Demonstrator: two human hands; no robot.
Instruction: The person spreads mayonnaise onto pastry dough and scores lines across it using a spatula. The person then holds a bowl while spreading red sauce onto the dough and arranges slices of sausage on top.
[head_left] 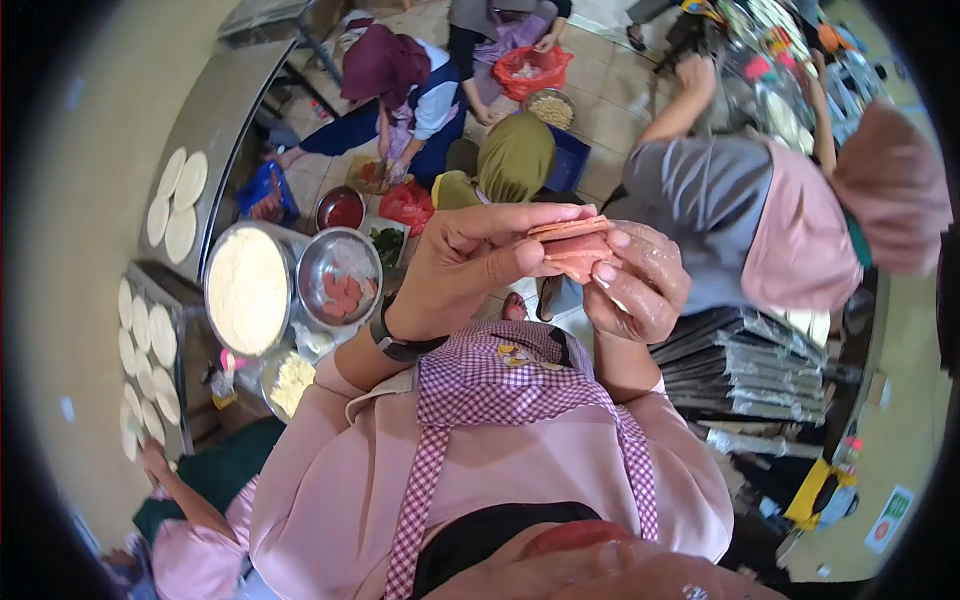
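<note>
My left hand (465, 262), with a dark band on its wrist, pinches a small stack of thin pink meat slices (570, 228) between thumb and fingers. On the other side, my right hand (640, 285) grips the edge of a lower meat slice (578, 258) that is folded and hangs a little below the stack. The fingers of this hand look wet. Both hands are raised in front of my chest, above the checked apron (500, 390). More pink slices (345, 292) lie with a clear plastic bag in a steel bowl (372, 262) to the left.
Left of me stand a large pot of pale powder (248, 290), a bowl of yellowish shreds (290, 385) and trays of flat dough rounds (180, 235). Several people work around me, one close on the right (700, 210). Stacked dark trays (750, 365) stand at the right.
</note>
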